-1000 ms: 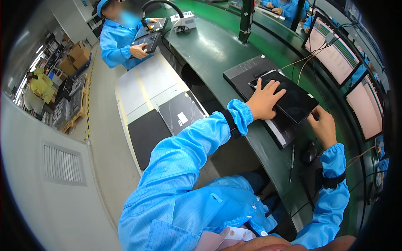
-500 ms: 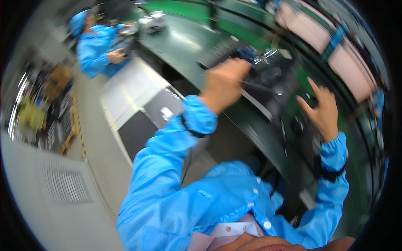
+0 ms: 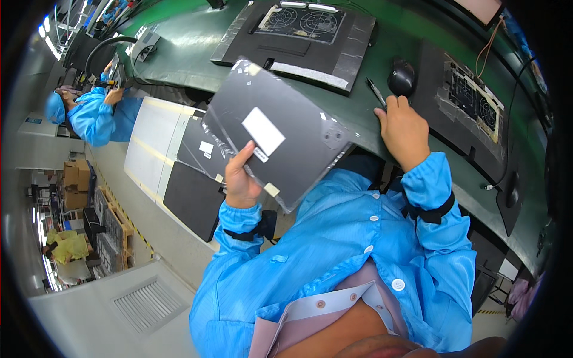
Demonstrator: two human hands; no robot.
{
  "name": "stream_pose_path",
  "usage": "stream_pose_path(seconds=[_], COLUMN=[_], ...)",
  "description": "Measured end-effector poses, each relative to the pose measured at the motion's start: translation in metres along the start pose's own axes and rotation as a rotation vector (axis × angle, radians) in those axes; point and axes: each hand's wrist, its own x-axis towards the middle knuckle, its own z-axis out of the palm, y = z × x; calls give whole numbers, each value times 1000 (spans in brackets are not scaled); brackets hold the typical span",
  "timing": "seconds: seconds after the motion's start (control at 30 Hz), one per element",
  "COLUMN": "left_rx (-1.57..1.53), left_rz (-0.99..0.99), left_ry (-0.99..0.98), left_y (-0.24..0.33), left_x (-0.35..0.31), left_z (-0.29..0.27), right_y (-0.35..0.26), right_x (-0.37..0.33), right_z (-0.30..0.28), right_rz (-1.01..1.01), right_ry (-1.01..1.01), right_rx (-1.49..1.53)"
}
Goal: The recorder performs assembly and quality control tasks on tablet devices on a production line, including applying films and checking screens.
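My left hand (image 3: pixel 242 179) is closed on the near left edge of a dark grey tablet (image 3: pixel 298 131), its thumb on top. Clear film wraps the tablet, and its back faces up with a camera bump in one corner, a white label and small yellowish tape tabs. The tablet is tilted, off the bench's front edge. At the bench edge, my right hand (image 3: pixel 406 134) has curled fingers, with thumb and forefinger at the end of a dark pen (image 3: pixel 375 91). A black computer mouse (image 3: pixel 402 77) lies just beyond those fingers.
Two black fixture boards (image 3: pixel 358 42) (image 3: pixel 465 119) with taped edges lie on the green bench (image 3: pixel 185 56). Left of me, a white-and-black surface (image 3: pixel 156 134) carries another wrapped tablet (image 3: pixel 200 149). A co-worker in blue (image 3: pixel 95 113) is at the far left, near stacked boxes (image 3: pixel 74 179).
The view has shifted and sharpened. My left hand, earlier blurred over a fixture board, now holds the tablet off the bench's front edge. My right hand's spread fingers have curled in at the pen.
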Motion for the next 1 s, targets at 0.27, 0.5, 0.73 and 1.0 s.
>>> stream_pose_path(seconds=[0.27, 0.5, 0.73, 1.0], left_rx=[123, 221, 255, 275], left_rz=[-85, -205, -198, -221], left_ry=[-126, -296, -283, -274], left_y=[-35, -72, -91, -93], left_x=[2, 11, 7, 7], left_z=[45, 83, 97, 98], right_y=[2, -46, -39, -40], right_x=[-20, -54, -57, -57], right_z=[-60, -30, -36, -38], right_rz=[397, -59, 65, 11], right_ry=[-7, 18, 129, 175], right_rx=[1418, 1341, 1136, 1052])
